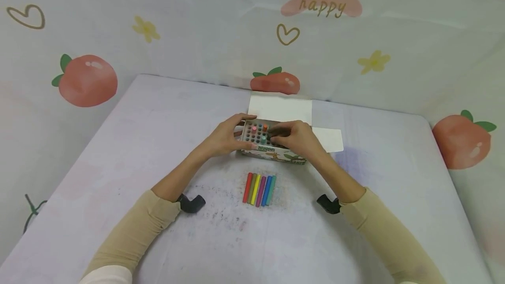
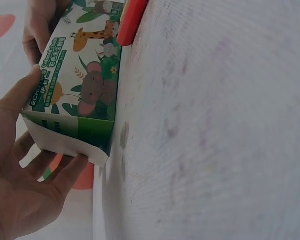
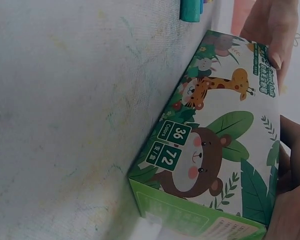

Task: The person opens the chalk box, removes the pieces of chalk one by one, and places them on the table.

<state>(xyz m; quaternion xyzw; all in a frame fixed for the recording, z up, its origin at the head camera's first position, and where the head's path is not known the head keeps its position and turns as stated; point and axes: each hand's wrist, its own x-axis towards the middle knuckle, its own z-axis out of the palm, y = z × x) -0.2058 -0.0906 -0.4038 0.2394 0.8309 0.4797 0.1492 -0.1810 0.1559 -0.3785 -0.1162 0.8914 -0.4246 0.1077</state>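
An open cardboard chalk box point(image 1: 272, 154) printed with cartoon animals stands on the table, its top showing a grid of holes. A pink chalk stick point(image 1: 254, 129), an orange chalk stick point(image 1: 265, 127) and a teal chalk stick point(image 1: 263, 138) poke up from it. My left hand point(image 1: 227, 137) grips the box's left end, thumb along the upper front edge and fingers round the side. Over the right part of the holes, my right hand point(image 1: 296, 138) has its fingers bent downward. Whether its fingertips pinch a chalk stick is hidden in every view.
In front of the box lies a row of chalk sticks: red point(image 1: 247, 187), brown, yellow, purple, blue and teal point(image 1: 271, 190). White box flaps point(image 1: 280, 106) fold out at the back and right. Coloured dust smudges mark the white tabletop point(image 1: 221, 240). A patterned cloth hangs behind.
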